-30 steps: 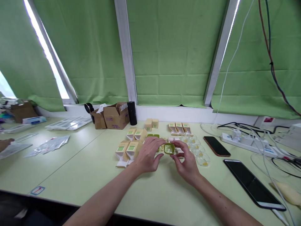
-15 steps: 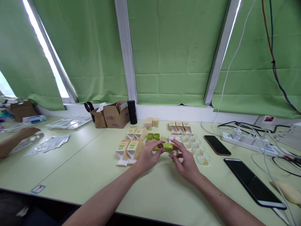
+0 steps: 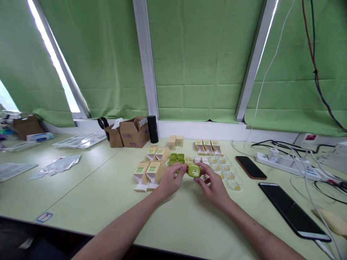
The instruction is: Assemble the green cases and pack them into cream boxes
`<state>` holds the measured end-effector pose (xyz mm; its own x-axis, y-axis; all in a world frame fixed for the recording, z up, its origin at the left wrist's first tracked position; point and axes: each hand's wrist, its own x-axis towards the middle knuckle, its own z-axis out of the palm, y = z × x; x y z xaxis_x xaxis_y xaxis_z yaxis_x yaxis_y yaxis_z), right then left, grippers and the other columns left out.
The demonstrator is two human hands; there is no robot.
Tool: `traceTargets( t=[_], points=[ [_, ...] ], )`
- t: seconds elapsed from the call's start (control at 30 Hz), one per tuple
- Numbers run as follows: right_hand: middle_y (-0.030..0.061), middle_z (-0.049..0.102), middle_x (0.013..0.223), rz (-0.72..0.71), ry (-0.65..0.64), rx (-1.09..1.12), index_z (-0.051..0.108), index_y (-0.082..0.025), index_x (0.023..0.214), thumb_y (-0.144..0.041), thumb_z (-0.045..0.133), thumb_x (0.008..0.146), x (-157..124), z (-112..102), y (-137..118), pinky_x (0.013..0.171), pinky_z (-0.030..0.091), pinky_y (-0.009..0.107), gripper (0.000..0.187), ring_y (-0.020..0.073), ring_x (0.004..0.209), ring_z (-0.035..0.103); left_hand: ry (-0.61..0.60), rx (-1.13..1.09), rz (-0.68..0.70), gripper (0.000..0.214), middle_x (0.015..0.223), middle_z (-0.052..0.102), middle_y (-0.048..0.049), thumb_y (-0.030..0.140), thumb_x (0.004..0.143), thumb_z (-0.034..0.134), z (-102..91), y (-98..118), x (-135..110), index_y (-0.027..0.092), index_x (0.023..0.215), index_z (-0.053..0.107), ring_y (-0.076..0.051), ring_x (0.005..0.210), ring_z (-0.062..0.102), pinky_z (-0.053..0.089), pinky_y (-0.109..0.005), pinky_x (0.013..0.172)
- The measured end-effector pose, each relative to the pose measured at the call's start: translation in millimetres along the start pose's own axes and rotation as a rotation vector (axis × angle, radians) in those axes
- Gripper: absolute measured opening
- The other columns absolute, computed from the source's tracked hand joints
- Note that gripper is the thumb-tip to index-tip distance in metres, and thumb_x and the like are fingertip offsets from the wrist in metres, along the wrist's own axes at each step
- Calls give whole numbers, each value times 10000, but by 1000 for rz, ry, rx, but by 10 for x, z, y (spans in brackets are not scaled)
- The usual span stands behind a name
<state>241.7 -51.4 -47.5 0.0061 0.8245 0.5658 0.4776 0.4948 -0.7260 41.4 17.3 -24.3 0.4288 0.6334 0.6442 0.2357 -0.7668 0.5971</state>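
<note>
You hold the small green rounded plastic case point(image 3: 194, 170) between both hands, a little below the centre of the frame, low over the pale green table top point(image 3: 89, 202); it is not possible to tell if it touches the table. Your left hand point(image 3: 171, 179) pinches its left side, with thumb and fingertips closed narrowly on it. Your right hand point(image 3: 214, 185) grips its right side, the fingers curled around the edge.

Just behind the case, more green cases point(image 3: 177, 157) lie in a group. Left of your left hand stand tan cardboard cartons with green labels point(image 3: 148, 173), close together. Right of your right hand lie clear plastic trays with yellow pieces point(image 3: 229, 175). Further right are a phone with a reddish edge point(image 3: 249, 167) and a large black phone point(image 3: 292, 211). Higher in the frame, near the window sill, stand brown cardboard boxes point(image 3: 132, 133) and a black cylinder point(image 3: 152, 129).
</note>
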Motion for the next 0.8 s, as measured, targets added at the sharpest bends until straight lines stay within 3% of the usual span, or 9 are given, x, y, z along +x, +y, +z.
traceTargets(
  t=[0.17, 0.33, 0.63, 0.8],
  points=[
    [83, 712, 1179, 50, 4, 82, 575, -268, 1337, -293, 649, 925, 9, -22, -46, 682, 594, 277, 419, 234, 1043, 682, 38, 102, 252, 300, 1133, 744, -123, 200, 1005, 599, -61, 4, 23, 210, 1294, 678, -276, 1089, 654, 558, -461, 944],
    [85, 698, 1179, 45, -3, 122, 581, -257, 1331, -299, 640, 939, -10, -24, -46, 733, 604, 295, 399, 236, 1073, 653, -1, 212, 402, 380, 1162, 716, -123, 128, 994, 590, -78, -23, 30, 229, 1358, 631, -279, 1102, 602, 546, -491, 953],
    [101, 672, 1255, -16, -37, 159, 602, -264, 1342, -333, 623, 982, -12, -3, -28, 770, 625, 331, 368, 248, 1108, 646, -73, 368, 483, 552, 1316, 641, -131, 82, 974, 577, -88, 27, -10, 309, 1476, 556, -301, 1238, 542, 533, -516, 1030],
    [99, 661, 1336, -48, -42, 139, 600, -285, 1384, -344, 614, 1003, -14, 6, -37, 773, 626, 316, 386, 240, 1129, 665, -112, 344, 507, 494, 1348, 640, -125, 69, 973, 557, -41, 40, -32, 310, 1400, 621, -297, 1271, 542, 518, -506, 1069]
  ],
)
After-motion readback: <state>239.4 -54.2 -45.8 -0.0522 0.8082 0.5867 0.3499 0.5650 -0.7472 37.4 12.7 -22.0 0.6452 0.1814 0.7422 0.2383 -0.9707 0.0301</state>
